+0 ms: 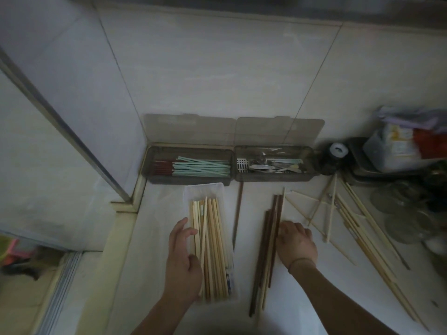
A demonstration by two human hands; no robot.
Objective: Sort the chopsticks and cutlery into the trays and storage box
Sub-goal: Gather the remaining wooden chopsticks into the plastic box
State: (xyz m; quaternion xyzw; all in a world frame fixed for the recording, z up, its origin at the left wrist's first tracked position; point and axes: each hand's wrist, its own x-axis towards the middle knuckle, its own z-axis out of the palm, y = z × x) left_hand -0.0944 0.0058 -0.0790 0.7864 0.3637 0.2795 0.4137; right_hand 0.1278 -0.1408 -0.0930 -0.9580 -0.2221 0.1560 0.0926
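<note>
Sorting looks roughly half done. The left hand [182,259] pinches pale chopsticks [210,250] lying in the clear tray [193,189]. The right hand [296,243], fingers curled, gathers dark chopsticks [269,274] on the worktop [290,310]; more loose chopsticks [362,228] lie scattered right of it.

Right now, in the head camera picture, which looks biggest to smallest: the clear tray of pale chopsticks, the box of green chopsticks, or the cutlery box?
1. clear tray, though it lies nearest the camera.
2. box of green chopsticks and cutlery box: they look alike, so no ranking.
</note>
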